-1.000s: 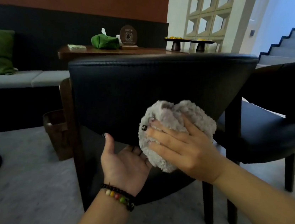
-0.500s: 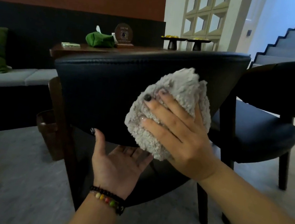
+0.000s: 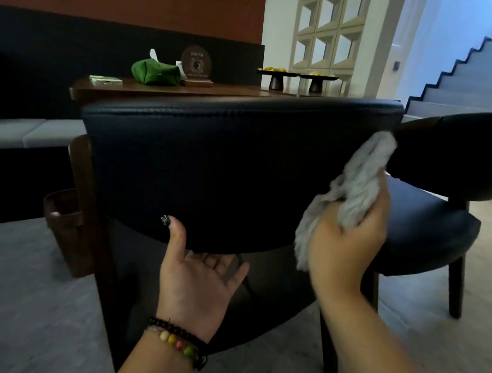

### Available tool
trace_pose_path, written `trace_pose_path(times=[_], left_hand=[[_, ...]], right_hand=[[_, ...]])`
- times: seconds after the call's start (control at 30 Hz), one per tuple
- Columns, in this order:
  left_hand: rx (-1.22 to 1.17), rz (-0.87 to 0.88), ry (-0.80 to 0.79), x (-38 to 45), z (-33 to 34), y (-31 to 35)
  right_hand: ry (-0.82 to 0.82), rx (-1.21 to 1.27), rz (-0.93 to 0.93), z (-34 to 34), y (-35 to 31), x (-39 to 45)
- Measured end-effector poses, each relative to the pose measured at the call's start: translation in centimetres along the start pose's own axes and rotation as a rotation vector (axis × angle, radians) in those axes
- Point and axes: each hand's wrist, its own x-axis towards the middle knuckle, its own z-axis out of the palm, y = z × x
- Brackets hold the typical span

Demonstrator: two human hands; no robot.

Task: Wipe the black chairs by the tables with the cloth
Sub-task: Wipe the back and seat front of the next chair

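Observation:
A black leather chair (image 3: pixel 225 165) stands with its curved backrest toward me, tucked under a wooden table (image 3: pixel 169 91). My left hand (image 3: pixel 199 276) holds the backrest's lower edge, thumb up on the leather and fingers hooked beneath it. My right hand (image 3: pixel 345 248) grips a fluffy grey cloth (image 3: pixel 360 181) at the backrest's right end. The cloth stands up along that right edge, slightly blurred. A second black chair (image 3: pixel 463 169) sits to the right, behind the cloth.
On the table are a green pouch (image 3: pixel 156 72), a round wooden plaque (image 3: pixel 196 65) and two black footed dishes (image 3: pixel 275 76). A brown bin (image 3: pixel 63 226) stands at the chair's left. A grey bench (image 3: pixel 22 134) runs behind; stairs (image 3: pixel 469 77) rise at right.
My right hand has swept the cloth from the middle of the backrest to its right end and turned to grip it. My left hand has stayed under the lower edge.

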Motion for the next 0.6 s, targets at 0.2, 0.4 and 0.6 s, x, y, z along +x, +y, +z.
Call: trace_pose_path(times=[0.2, 0.4, 0.6], left_hand=[[0.028, -0.009, -0.011, -0.2, 0.1, 0.2], [0.020, -0.097, 0.162, -1.5, -0.6, 1.4], [0.119, 0.015, 0.566, -3.3, -4.1, 5.0]], right_hand=[[-0.082, -0.011, -0.060, -0.7, -0.2, -0.2], [-0.079, 0.027, -0.004, -1.7, 1.4, -4.4], [-0.950, 0.077, -0.069, -3.6, 6.6, -16.8]])
